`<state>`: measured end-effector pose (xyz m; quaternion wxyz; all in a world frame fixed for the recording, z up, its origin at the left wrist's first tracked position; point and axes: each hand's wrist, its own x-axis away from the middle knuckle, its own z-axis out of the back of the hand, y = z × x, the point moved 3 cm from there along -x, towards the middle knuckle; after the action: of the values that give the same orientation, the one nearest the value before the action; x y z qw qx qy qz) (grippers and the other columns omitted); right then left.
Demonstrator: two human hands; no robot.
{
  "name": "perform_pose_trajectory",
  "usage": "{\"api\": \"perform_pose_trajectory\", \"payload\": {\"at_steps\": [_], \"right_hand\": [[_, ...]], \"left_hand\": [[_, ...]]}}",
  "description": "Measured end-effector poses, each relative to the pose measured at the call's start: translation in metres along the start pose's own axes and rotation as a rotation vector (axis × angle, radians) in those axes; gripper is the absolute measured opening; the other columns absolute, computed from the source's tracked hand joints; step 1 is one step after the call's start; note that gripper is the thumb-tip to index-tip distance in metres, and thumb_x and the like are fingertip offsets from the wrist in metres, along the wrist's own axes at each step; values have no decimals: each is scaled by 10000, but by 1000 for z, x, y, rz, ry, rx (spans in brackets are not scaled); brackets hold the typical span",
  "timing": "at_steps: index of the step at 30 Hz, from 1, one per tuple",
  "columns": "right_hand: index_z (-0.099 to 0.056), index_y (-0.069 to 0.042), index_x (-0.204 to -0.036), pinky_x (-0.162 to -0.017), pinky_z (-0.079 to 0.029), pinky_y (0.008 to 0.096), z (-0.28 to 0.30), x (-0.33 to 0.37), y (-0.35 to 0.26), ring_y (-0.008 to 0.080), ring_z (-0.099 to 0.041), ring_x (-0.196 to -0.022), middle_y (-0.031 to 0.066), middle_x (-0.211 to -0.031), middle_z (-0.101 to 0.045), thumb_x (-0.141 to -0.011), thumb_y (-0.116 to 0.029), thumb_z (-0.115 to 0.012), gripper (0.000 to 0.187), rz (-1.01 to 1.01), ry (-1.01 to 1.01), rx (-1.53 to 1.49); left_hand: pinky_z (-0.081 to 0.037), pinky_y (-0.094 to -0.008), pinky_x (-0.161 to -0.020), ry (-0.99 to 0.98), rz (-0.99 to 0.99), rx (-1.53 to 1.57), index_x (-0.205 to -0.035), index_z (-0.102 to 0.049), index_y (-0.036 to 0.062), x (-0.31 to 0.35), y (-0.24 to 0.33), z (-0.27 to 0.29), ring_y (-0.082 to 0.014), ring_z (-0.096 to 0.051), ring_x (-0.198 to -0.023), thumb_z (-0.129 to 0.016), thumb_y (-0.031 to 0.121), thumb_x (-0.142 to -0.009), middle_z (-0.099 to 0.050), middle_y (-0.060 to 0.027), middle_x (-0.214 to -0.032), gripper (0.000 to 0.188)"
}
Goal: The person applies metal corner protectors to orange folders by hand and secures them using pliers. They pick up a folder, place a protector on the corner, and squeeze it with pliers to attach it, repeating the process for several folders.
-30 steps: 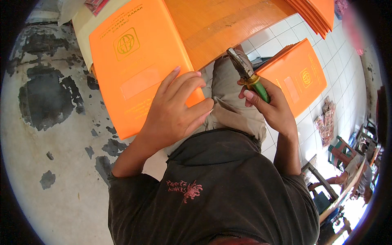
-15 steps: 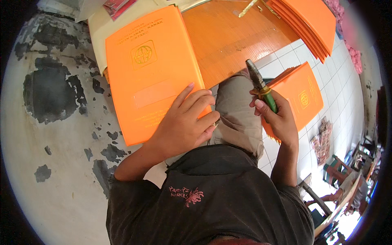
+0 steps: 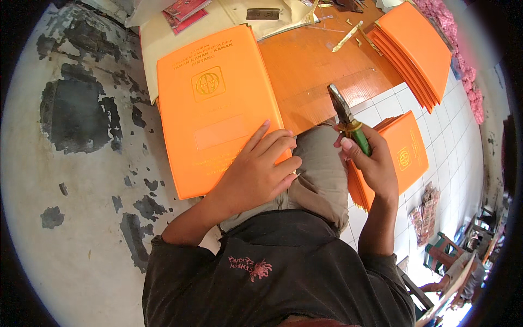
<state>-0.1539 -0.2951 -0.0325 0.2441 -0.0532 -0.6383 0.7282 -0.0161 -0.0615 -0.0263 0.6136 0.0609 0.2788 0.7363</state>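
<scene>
A large orange folder (image 3: 218, 120) with a gold emblem and lettering lies flat in front of me at the left. My left hand (image 3: 261, 163) rests on its lower right corner, index finger stretched over the cover and the other fingers and thumb closed at the edge. A tiny gold bit shows by the thumb; the fingers hide most of that corner. In my right hand (image 3: 370, 163) is a pair of pliers (image 3: 348, 117) with green handles, jaws pointing up, apart from the folder. Whether the jaws are fully closed is hard to make out.
Several orange folders (image 3: 403, 155) are stacked beyond my right hand, and another stack (image 3: 417, 54) lies on the orange-brown table (image 3: 321, 76) at far right. Gold strips (image 3: 347, 36), red booklets (image 3: 185, 12) and a dark block (image 3: 262, 13) lie farther back. A person (image 3: 463, 278) sits at far right.
The whole view has shifted, so the folder and table sit lower and more of the table's far side shows. Both hands keep nearly the same hold on the folder and pliers.
</scene>
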Motion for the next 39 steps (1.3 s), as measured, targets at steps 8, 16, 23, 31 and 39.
{"api": "perform_pose_trajectory", "payload": {"at_steps": [8, 16, 23, 31, 39], "right_hand": [[-727, 56, -1134, -781, -539, 441, 0, -85, -30, 314, -687, -865, 168, -946, -717, -1025, -408, -856, 494, 306, 210, 483], [-749, -17, -1237, -865, -590, 521, -7, -159, -19, 443, -732, -989, 207, -1132, -751, -981, -473, -867, 537, 697, 454, 737], [-753, -44, -1231, -915, -566, 535, -12, -158, -10, 419, -711, -1062, 177, -1095, -736, -950, -473, -881, 528, 725, 504, 807], [-763, -53, -1227, -913, -561, 526, -11, -158, -5, 410, -694, -1071, 169, -1095, -730, -937, -469, -891, 523, 762, 553, 810], [-807, -76, -1244, -933, -566, 501, -10, -157, -7, 386, -670, -1106, 151, -1117, -740, -905, -501, -911, 553, 738, 600, 869]], "left_hand": [[-397, -651, -1323, 29, 26, 32, -1090, -753, 105, 2, -3, -1, -357, -635, -1428, -890, 151, -882, -664, -111, -1330, 253], [-397, -643, -1330, 24, 34, 28, -1105, -768, 111, -5, -1, 1, -349, -638, -1431, -906, 168, -868, -678, -110, -1332, 280], [-394, -643, -1330, 2, 66, 20, -1265, -773, 131, -5, -3, -4, -351, -634, -1436, -915, 177, -854, -685, -113, -1344, 437], [-385, -665, -1324, -5, 54, 18, -1387, -731, 111, -3, -4, -5, -368, -621, -1454, -916, 192, -869, -689, -131, -1409, 557], [-370, -654, -1337, 21, 42, 58, -1325, -749, 111, -3, -6, -5, -360, -628, -1444, -908, 198, -870, -687, -118, -1385, 490]]}}
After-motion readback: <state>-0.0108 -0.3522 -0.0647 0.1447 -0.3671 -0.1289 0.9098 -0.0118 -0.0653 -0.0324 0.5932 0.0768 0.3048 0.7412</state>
